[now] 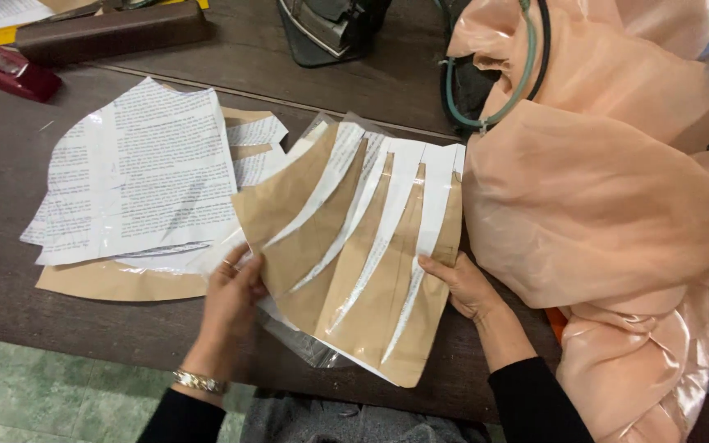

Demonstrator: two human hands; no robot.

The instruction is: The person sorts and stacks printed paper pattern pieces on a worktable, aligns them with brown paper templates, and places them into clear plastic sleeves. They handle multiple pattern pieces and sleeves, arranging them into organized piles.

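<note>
Left hand (234,289): pinches left edge of slashed brown paper pattern (354,254), steadying the fan.
Right hand (463,283): grips right edge, keeping strips spread.
Pattern: flat on dark table (10,238), beside peach fabric (584,197).

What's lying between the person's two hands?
In the head view, only the fanned brown paper pattern with white strips spans from the left hand to the right hand; both grip it.

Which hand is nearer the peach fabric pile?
Right. The right hand holds the right edge of the slashed brown paper pattern, just beside the peach fabric pile. The left hand holds the pattern's left edge, on the far side from the fabric.
</note>
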